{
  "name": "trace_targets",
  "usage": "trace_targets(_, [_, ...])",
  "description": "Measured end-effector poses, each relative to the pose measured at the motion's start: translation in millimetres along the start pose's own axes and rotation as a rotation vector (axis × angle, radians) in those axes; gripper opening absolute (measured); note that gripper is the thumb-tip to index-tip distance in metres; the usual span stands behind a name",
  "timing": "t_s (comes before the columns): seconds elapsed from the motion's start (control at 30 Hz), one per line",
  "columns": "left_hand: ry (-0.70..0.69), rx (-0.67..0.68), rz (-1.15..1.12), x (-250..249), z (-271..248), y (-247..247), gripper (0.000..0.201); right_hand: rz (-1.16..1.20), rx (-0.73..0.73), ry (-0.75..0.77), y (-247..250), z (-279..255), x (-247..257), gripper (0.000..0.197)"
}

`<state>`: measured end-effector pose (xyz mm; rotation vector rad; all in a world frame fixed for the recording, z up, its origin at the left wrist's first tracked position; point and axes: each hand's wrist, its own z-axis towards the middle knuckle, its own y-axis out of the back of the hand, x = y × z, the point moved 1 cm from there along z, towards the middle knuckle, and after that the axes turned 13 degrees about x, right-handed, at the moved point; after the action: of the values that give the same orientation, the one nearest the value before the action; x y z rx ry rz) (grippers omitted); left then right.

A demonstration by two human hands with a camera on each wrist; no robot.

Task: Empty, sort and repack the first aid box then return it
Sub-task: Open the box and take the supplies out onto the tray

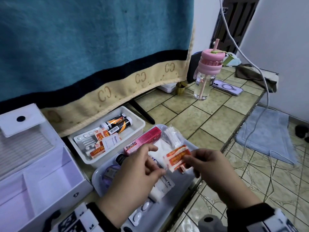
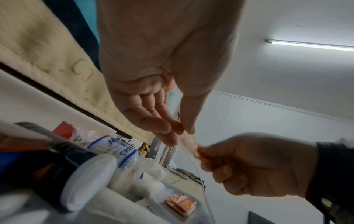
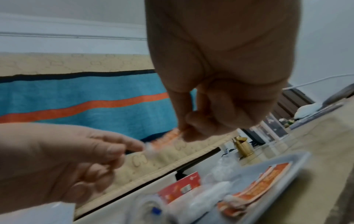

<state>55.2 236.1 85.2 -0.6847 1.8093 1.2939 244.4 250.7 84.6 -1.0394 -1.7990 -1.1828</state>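
Cool, even light falls from the ceiling tube (image 2: 310, 45) above me. My head view is sharp but bends at the edges; both wrist views are motion-blurred.

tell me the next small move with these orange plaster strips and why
Probably carry the orange plaster strips, pinched by the right hand and left hand, over to the white bin and drop them there: matching orange plasters already lie in it, so that looks like their sorting pile.
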Motion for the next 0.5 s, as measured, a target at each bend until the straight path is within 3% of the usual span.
trace_targets(0.07, [0.008,-0.037,0.015,2.2,-0.7,4.5,0.037,-0.097,-0.116,-0.078,12.8,4.7,-7.4,0.024])
trace_targets(0.2, [0.052,-0.075,0.019,9.3,-0.6,9.3,0.032,-0.353,-0.162,-0.201,18.3,9.8,-12.8,0.026])
trace_targets(0.5, [0.106,-0.14,-0.022,23.4,-18.4,23.3,0.027,-0.565,-0.259,-0.233,3.1,13.1,-15.4,0.028])
